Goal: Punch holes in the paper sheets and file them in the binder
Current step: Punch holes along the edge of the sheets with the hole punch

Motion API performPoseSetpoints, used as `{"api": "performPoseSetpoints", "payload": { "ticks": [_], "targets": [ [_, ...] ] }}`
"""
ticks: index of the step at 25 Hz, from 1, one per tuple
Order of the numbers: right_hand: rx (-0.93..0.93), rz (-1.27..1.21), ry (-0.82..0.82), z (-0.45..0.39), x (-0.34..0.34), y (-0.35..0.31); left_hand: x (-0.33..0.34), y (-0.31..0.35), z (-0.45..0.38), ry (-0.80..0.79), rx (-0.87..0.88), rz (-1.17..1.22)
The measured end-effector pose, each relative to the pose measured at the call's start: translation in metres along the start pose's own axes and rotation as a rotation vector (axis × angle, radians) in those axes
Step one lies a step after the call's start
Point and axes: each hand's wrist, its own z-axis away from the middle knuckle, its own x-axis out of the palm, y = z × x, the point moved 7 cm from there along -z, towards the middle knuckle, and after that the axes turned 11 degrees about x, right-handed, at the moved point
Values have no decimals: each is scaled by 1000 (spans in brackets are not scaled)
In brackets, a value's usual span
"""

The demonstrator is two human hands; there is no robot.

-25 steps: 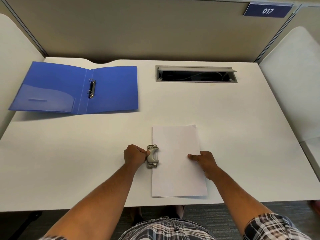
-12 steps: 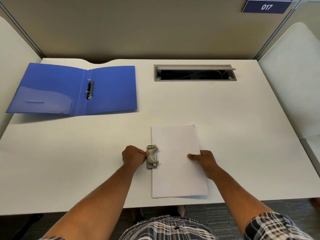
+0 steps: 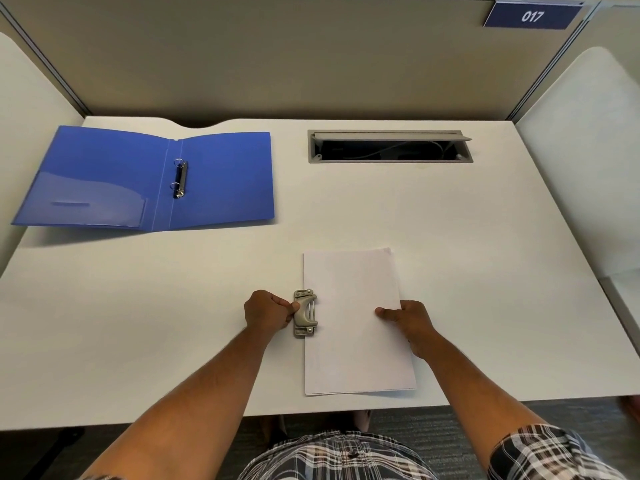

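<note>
The hole punch is gripped by the left hand; the paper sheets are pinched by the right hand. The open binder, far left, holds only its rings.

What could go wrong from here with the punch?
1. The top sheet's far right corner sits offset from the paper stack, so holes may not line up across sheets.
2. The left hand grips only the hole punch by its outer side; pressing might skid it off the edge.
3. The right hand pinches one edge only, so the stack may pivot.
</note>
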Motion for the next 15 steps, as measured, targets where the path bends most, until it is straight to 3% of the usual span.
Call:
{"api": "performPoseSetpoints", "payload": {
  "ticks": [15],
  "targets": [
    [-20,-20,5,3,1,0,-1,6,7,-13,-24,173]
  ]
}}
